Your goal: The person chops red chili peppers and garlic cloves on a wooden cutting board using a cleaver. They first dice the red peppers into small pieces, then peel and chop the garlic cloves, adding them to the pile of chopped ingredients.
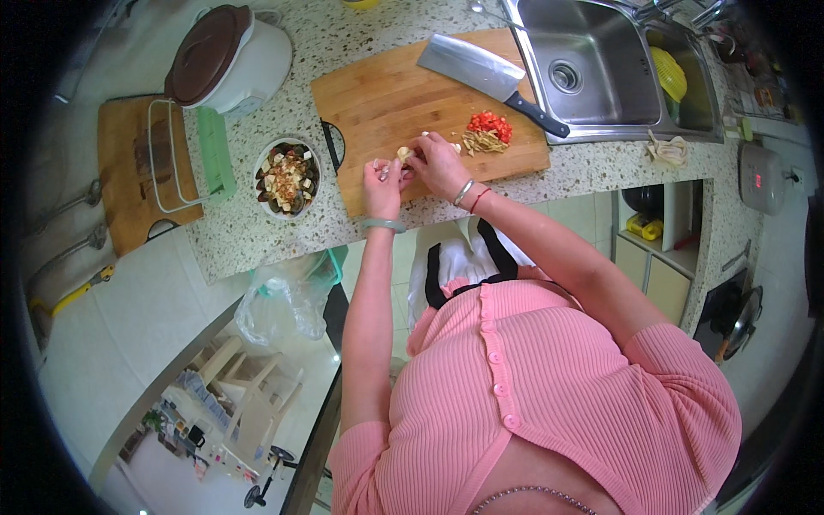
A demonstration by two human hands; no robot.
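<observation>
Over the near edge of the wooden cutting board (378, 99), my two hands meet with fingers closed. A small pale yellow garlic clove (403, 154) shows at the fingertips, between my left hand (383, 185) and my right hand (439, 168). The fingers partly cover it, and another pale piece peeks out beside my right hand. Red chopped chili (490, 125) and a small heap of light brown slivers (485, 142) lie just right of that hand. A cleaver (472, 69) with a black handle rests across the board's far right, its handle reaching past the edge.
A white bowl of dark and white diced food (288, 178) stands left of the board. Further left are a white cooker with a brown lid (227, 60), a green holder (215, 153) and another board (129, 172). A steel sink (592, 86) is at the right, beside a crumpled cloth (668, 150).
</observation>
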